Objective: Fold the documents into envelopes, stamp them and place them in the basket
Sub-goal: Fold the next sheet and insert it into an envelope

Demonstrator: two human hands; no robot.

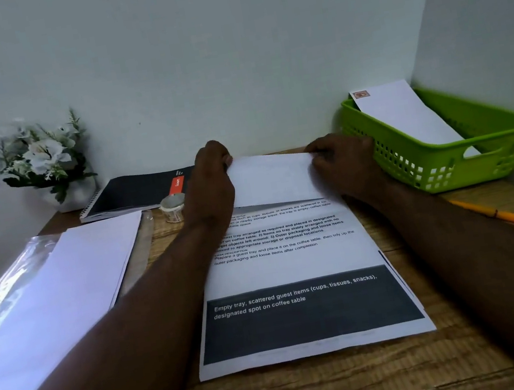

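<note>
Printed document [300,276] lies flat on the wooden desk [315,389], its far edge folded back toward the person; left hand [209,182] and right hand [344,163] each pinch a corner of that folded flap [271,178]. Green basket [440,160] sits at the right by the wall, holding one stamped envelope [405,115]. Blank sheets [49,284] lie left, stamp roll [173,207] beside the left wrist.
</note>
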